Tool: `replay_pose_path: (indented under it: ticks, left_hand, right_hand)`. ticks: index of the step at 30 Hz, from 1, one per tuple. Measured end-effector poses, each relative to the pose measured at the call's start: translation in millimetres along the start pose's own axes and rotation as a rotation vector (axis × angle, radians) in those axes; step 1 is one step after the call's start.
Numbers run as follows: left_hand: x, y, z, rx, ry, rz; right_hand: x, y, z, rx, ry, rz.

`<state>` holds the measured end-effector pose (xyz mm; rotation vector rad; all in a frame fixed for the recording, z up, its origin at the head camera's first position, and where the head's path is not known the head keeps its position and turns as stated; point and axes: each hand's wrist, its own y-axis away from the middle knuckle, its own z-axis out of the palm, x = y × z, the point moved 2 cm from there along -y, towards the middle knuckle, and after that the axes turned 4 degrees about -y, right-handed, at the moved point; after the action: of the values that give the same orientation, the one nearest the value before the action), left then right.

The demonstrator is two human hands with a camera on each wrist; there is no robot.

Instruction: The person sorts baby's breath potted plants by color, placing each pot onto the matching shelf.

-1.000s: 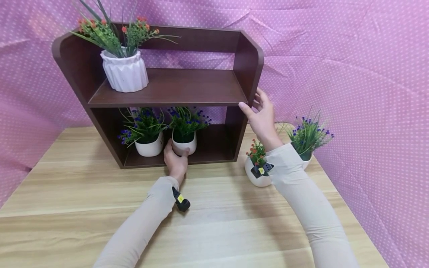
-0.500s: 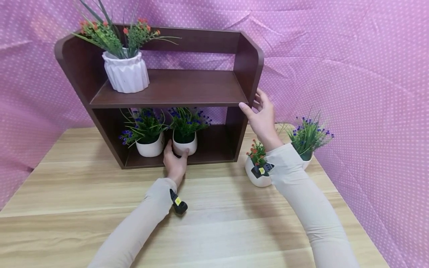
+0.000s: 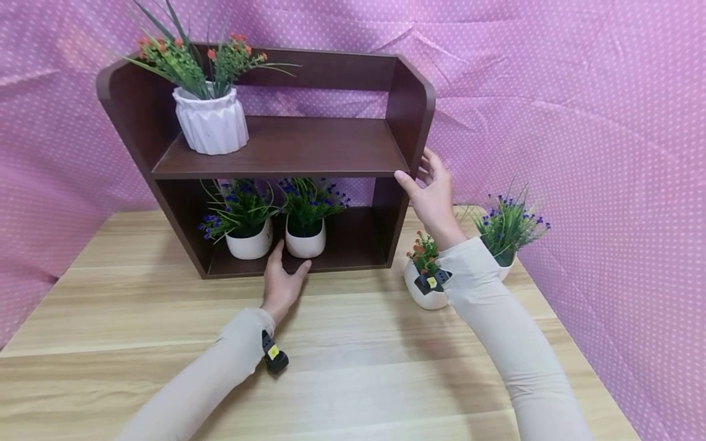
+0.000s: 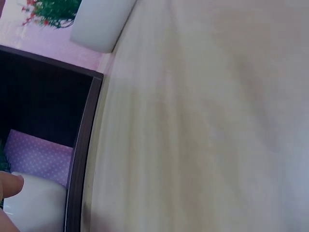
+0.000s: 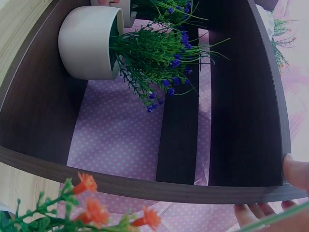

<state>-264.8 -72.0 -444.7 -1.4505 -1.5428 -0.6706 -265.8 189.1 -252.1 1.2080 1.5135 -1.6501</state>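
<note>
My left hand (image 3: pixel 282 283) is at the front edge of the lower shelf, fingers spread and holding nothing. Just beyond it, a white pot with blue flowers (image 3: pixel 306 241) stands upright on the lower shelf. To its left is another white pot with blue flowers (image 3: pixel 249 244). My right hand (image 3: pixel 432 199) grips the right side panel of the dark brown shelf unit (image 3: pixel 287 147), thumb on the front and fingers on the outer side. In the right wrist view that hand (image 5: pixel 277 215) holds the panel's edge, near the corner with the middle board.
On the upper shelf at left stands a fluted white pot (image 3: pixel 214 125) with orange flowers. Right of the unit, a white pot with orange flowers (image 3: pixel 421 288) and a pot with blue flowers (image 3: pixel 507 229) stand on the wooden table (image 3: pixel 353 373), partly behind my right sleeve. A pink dotted cloth (image 3: pixel 579 153) hangs behind.
My left hand has let go of the right-hand pot on the lower shelf and drawn back toward me and slightly left. The right hand keeps its hold on the shelf unit.
</note>
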Motion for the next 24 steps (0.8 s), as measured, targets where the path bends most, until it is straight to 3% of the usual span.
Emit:
replay_pose_path:
  ticks: [8, 14, 20, 24]
  left_hand:
    - [-4.5, 13.9, -19.1, -0.129, -0.004, 0.004]
    - [-10.4, 24.4, -39.1, -0.212, -0.051, -0.014]
    - [-16.7, 31.5, -69.7, -0.253, -0.125, 0.011]
    - [-16.4, 35.2, -93.2, -0.284, -0.117, 0.025]
  right_hand:
    - [6.1, -3.5, -1.0, 0.001, -0.015, 0.002]
    - [24.6, -12.8, -2.7, 0.004, -0.034, -0.015]
    - [31.3, -16.5, -2.7, 0.007, -0.031, -0.027]
    - [31.7, -17.5, -2.9, 0.005, -0.039, -0.018]
